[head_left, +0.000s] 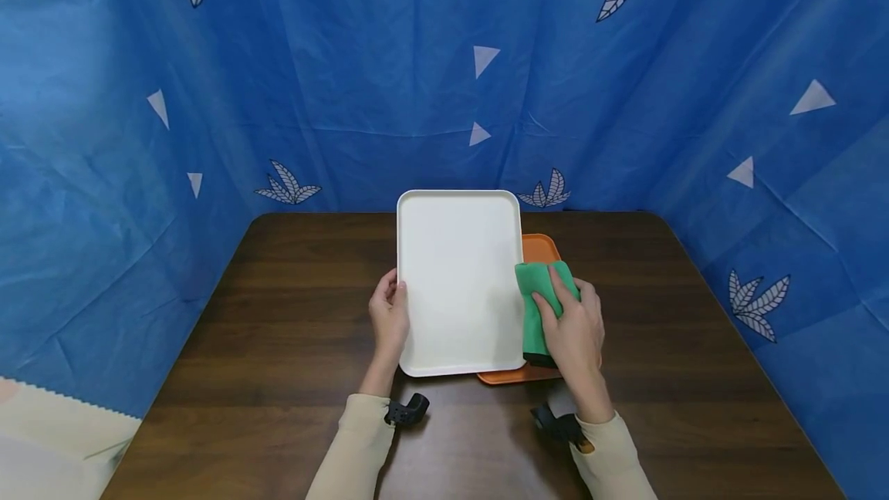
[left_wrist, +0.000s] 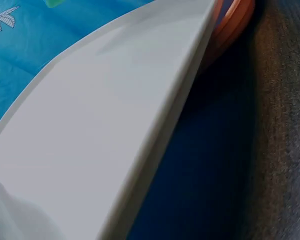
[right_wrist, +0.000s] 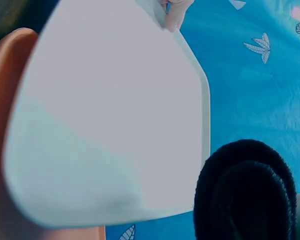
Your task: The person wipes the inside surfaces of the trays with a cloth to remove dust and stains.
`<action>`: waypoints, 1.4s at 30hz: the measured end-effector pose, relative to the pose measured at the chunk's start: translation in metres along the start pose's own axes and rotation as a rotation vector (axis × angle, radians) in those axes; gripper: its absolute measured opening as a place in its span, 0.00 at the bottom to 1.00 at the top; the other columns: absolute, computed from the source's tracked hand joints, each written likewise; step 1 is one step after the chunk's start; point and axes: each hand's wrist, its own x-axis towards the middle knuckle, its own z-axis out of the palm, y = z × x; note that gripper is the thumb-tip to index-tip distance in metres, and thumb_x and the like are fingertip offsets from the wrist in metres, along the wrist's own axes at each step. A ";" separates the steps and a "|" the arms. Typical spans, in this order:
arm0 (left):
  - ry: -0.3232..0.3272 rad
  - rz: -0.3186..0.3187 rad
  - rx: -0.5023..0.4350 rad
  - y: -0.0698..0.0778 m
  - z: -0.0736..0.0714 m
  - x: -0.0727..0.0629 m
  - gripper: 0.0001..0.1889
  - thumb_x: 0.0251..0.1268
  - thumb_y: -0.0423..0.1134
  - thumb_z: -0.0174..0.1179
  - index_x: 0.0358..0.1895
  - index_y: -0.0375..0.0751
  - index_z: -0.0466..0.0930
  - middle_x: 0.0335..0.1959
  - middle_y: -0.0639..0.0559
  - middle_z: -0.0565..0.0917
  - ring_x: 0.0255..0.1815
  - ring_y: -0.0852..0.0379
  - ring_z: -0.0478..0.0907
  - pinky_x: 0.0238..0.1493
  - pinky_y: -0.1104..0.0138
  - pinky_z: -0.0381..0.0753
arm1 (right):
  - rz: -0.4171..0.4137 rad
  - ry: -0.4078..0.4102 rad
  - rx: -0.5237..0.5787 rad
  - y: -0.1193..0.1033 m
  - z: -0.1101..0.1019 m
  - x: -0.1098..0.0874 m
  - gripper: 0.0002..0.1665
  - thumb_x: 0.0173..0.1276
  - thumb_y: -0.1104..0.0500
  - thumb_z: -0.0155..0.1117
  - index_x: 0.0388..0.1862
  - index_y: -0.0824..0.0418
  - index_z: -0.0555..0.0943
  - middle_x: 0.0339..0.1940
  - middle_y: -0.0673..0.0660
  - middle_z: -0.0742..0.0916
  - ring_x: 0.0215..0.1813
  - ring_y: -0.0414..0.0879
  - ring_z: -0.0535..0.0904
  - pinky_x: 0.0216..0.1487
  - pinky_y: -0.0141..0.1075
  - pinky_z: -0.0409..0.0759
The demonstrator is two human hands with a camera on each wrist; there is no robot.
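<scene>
A white rectangular tray (head_left: pixel 460 276) is held raised and tilted, with my left hand (head_left: pixel 389 316) gripping its left edge. Thumb on the rim, fingers go behind it. My right hand (head_left: pixel 575 329) holds a folded green cloth (head_left: pixel 536 307) with a dark edge, at the tray's right rim. Under and behind the white tray lies an orange tray (head_left: pixel 538 248), mostly covered. The right wrist view shows the cloth (right_wrist: pixel 245 185) as a dark folded shape beside the white tray (right_wrist: pixel 115 110). In the left wrist view the white tray (left_wrist: pixel 100 110) fills much of the frame.
Both trays are over a dark brown wooden table (head_left: pixel 292 315). Blue curtains (head_left: pixel 361 60) with leaf and triangle prints enclose its back and sides. A pale cloth (head_left: pixel 55 438) hangs at the lower left. Each wrist wears a black strap (head_left: pixel 408 410).
</scene>
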 end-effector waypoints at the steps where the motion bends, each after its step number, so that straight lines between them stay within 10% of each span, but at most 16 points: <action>1: -0.001 0.003 0.002 0.000 0.000 -0.001 0.16 0.73 0.30 0.52 0.60 0.31 0.76 0.43 0.34 0.82 0.41 0.54 0.77 0.38 0.78 0.74 | -0.002 0.003 0.004 -0.001 0.001 0.002 0.32 0.63 0.54 0.71 0.66 0.58 0.76 0.57 0.71 0.77 0.55 0.64 0.73 0.44 0.56 0.75; 20: -0.011 0.096 0.042 0.035 -0.003 -0.022 0.15 0.70 0.24 0.50 0.57 0.22 0.75 0.37 0.30 0.81 0.31 0.51 0.77 0.30 0.77 0.73 | -0.017 0.013 0.049 -0.019 0.028 0.030 0.31 0.64 0.53 0.70 0.66 0.56 0.76 0.57 0.71 0.77 0.56 0.64 0.73 0.46 0.55 0.75; 26: 0.000 0.093 0.036 0.033 -0.001 -0.022 0.15 0.70 0.24 0.51 0.57 0.22 0.76 0.35 0.30 0.80 0.29 0.54 0.75 0.28 0.78 0.71 | -0.015 0.012 0.061 -0.029 0.041 0.052 0.31 0.66 0.52 0.68 0.67 0.54 0.75 0.59 0.70 0.76 0.55 0.63 0.72 0.47 0.55 0.74; 33: 0.027 0.117 0.071 -0.004 0.003 -0.013 0.16 0.71 0.28 0.52 0.58 0.30 0.78 0.35 0.35 0.82 0.26 0.61 0.73 0.26 0.76 0.71 | -0.076 0.067 0.003 -0.038 0.059 0.076 0.30 0.67 0.51 0.66 0.67 0.54 0.76 0.58 0.70 0.77 0.52 0.63 0.72 0.45 0.55 0.74; 42: 0.017 0.191 0.105 -0.002 0.007 -0.013 0.16 0.70 0.23 0.51 0.57 0.22 0.75 0.38 0.31 0.83 0.30 0.50 0.77 0.29 0.78 0.71 | -0.113 0.081 -0.048 -0.051 0.075 0.093 0.29 0.67 0.50 0.66 0.67 0.54 0.76 0.60 0.71 0.76 0.54 0.65 0.72 0.46 0.56 0.74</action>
